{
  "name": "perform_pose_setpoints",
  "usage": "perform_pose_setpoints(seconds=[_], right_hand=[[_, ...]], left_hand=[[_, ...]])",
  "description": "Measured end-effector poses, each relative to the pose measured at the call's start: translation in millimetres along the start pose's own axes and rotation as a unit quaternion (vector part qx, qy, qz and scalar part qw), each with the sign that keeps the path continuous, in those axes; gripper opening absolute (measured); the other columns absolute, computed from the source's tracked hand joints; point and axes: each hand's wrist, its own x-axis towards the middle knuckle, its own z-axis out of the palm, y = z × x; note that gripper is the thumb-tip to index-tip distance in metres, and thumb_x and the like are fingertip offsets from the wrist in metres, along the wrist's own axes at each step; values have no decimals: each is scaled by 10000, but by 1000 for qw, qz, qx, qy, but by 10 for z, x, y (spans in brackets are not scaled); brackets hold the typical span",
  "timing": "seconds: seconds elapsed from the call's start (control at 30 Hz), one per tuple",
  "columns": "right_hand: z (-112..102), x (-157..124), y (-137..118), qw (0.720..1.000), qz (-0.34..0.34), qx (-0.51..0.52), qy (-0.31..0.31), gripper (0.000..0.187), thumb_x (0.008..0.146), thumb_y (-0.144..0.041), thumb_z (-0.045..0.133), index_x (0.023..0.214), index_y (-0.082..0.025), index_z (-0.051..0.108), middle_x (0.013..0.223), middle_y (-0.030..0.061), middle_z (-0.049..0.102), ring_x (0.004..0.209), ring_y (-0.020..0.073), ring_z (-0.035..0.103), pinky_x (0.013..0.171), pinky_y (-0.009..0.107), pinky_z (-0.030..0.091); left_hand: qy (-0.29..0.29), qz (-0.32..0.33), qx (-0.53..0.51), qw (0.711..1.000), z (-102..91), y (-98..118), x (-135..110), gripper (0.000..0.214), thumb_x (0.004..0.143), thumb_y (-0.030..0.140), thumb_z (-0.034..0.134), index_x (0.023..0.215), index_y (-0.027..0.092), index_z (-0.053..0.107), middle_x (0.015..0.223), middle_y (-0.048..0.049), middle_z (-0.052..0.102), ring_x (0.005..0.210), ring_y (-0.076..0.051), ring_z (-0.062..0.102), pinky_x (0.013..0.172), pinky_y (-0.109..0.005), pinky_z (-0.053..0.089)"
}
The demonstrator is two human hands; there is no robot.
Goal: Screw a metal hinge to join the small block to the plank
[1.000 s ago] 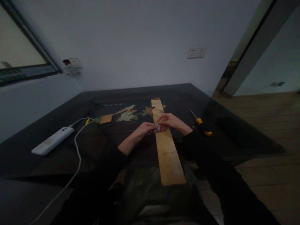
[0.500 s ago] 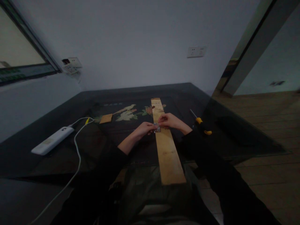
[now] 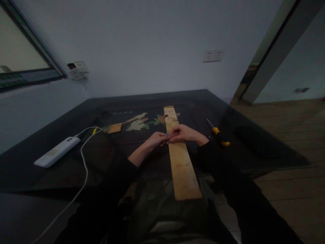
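Observation:
A long wooden board (image 3: 184, 169) lies lengthwise from the table toward my lap, its near end sticking out past the table edge. On its left edge is a small silvery metal piece with holes, which looks like a hinge (image 3: 168, 134), mostly covered by my fingers. My left hand (image 3: 157, 139) pinches the hinge from the left. From the right, my right hand (image 3: 183, 133) reaches over the board, fingers closed in a pinch at the hinge; whatever lies between these fingertips is hidden. To the right lies a screwdriver (image 3: 217, 132) with a yellow and black handle.
The dark table (image 3: 142, 156) has a bird and flower pattern. On its left are a white power strip (image 3: 58, 151) with a cable (image 3: 85, 162) and a small wooden block (image 3: 115, 128). A wall socket (image 3: 212, 56) is behind the table.
My right hand has shifted slightly left and down, so its fingers now cover more of the hinge. My left hand has stayed nearly in place.

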Motion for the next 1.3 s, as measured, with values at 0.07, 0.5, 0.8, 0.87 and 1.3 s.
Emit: perform_pose_setpoints(seconds=[0.07,0.5,0.8,0.87,1.3], right_hand=[[18,-2,5,1000,4,-26,-8,216,656,-309,770,756,-146,670,671,-16,588,628,103,490,574,233,344],[-23,-17,-135,998,-36,22,38,161,716,-300,702,752,-160,630,733,9,642,690,126,569,635,254,417],[-16,7,-23,953,89,247,149,138,708,-143,588,841,-175,605,651,-7,632,600,115,607,602,246,462],[-8,22,14,954,119,231,151,161,712,-120,551,850,-173,617,601,-26,583,534,99,552,543,234,420],[54,66,63,990,54,-48,124,152,678,-271,707,745,-135,694,588,-40,522,593,98,434,579,246,291]], left_hand=[[2,-2,-2,1000,5,12,-7,263,783,294,659,591,123,605,511,36,477,445,-51,381,447,-206,245],[7,-3,1,1000,-9,-71,64,291,767,333,700,598,131,578,518,41,481,425,-45,378,436,-199,244],[-5,-3,10,1000,-32,-68,68,252,765,319,684,625,120,619,526,34,486,442,-51,383,442,-200,255],[-2,-7,10,1000,-34,-68,71,256,763,320,687,620,120,616,521,32,488,439,-52,386,442,-200,259],[0,-15,15,1000,-11,-15,32,253,768,311,695,627,115,620,513,28,504,448,-53,414,443,-190,286]])
